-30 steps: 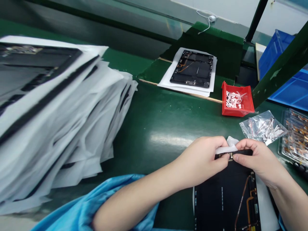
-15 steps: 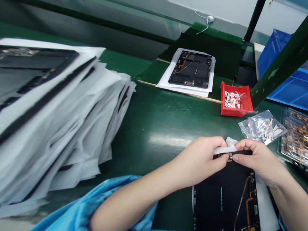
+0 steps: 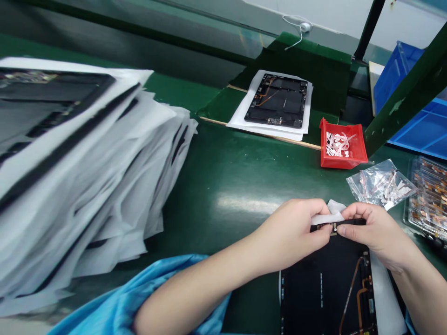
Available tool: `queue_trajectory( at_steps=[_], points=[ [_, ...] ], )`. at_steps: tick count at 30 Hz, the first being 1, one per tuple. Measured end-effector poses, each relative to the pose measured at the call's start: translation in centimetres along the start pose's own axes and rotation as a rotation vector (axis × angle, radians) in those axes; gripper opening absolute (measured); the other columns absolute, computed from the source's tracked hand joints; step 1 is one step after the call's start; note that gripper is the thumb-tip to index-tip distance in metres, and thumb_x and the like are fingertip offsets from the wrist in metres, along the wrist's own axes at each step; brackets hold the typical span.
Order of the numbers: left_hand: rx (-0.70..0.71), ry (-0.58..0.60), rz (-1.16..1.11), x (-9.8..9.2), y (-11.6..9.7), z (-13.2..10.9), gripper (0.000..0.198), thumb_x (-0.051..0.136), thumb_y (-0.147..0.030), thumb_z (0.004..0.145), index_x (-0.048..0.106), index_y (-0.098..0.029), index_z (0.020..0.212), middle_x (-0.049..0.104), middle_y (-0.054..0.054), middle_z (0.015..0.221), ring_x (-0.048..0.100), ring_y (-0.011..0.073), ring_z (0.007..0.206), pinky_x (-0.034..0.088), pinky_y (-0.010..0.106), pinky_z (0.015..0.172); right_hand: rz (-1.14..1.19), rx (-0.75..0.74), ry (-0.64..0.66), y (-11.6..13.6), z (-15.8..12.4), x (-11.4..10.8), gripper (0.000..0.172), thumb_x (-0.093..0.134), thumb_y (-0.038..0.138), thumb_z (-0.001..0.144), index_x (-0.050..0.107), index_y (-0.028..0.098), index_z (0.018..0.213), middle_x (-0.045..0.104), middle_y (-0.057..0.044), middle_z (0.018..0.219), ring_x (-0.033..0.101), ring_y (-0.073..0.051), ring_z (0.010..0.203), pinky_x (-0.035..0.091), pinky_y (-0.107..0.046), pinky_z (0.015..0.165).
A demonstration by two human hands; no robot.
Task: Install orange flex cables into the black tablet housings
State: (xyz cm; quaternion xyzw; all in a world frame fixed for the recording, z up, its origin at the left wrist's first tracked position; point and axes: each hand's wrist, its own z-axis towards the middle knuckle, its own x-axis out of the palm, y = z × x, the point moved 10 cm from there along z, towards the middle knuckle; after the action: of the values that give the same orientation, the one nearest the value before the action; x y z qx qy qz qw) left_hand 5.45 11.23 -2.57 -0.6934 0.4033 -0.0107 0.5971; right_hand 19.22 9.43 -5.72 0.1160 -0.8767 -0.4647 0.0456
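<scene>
A black tablet back housing with orange flex cables lies at the lower right, on a white protective sheet. My left hand pinches the housing's far edge, thumb on the inner face and fingers curled behind. Close beside it, my right hand grips the same edge in the same way. Between the two thumbs shows a small metal connector part. Crumpled white sheet sticks up behind the edge, between the hands. Whatever tiny piece may be under the fingertips is hidden.
A tall stack of housings interleaved with white sheets fills the left. Another housing lies at the back. To the right are a red bin of small white pieces, a clear bag, plastic trays and blue crates.
Both hands keep their grip on the housing's far edge. They have shifted only very slightly, and the view has moved a little.
</scene>
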Motion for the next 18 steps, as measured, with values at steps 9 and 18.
queue_trajectory(
  at_steps=[9, 18],
  points=[
    [0.017, 0.011, 0.017, -0.1, -0.3, 0.0, 0.008, 0.059, -0.024, 0.081, 0.063, -0.021, 0.075, 0.062, -0.005, 0.067, 0.054, 0.0132, 0.060, 0.031, 0.026, 0.053, 0.004, -0.020, 0.013, 0.0, 0.0, 0.3, 0.022, 0.086, 0.030, 0.064, 0.069, 0.019, 0.074, 0.070, 0.002, 0.074, 0.061, -0.011, 0.068, 0.045, -0.026, 0.065],
    [0.003, 0.030, -0.018, -0.3, -0.2, -0.1, 0.010, 0.061, -0.027, 0.083, 0.065, -0.021, 0.077, 0.063, -0.005, 0.066, 0.055, 0.0129, 0.060, 0.030, 0.025, 0.052, 0.020, -0.031, 0.053, 1.1, -0.5, 0.6, 0.016, 0.082, 0.026, 0.067, 0.073, 0.019, 0.078, 0.068, 0.003, 0.075, 0.058, -0.009, 0.067, 0.045, -0.024, 0.067]
  ],
)
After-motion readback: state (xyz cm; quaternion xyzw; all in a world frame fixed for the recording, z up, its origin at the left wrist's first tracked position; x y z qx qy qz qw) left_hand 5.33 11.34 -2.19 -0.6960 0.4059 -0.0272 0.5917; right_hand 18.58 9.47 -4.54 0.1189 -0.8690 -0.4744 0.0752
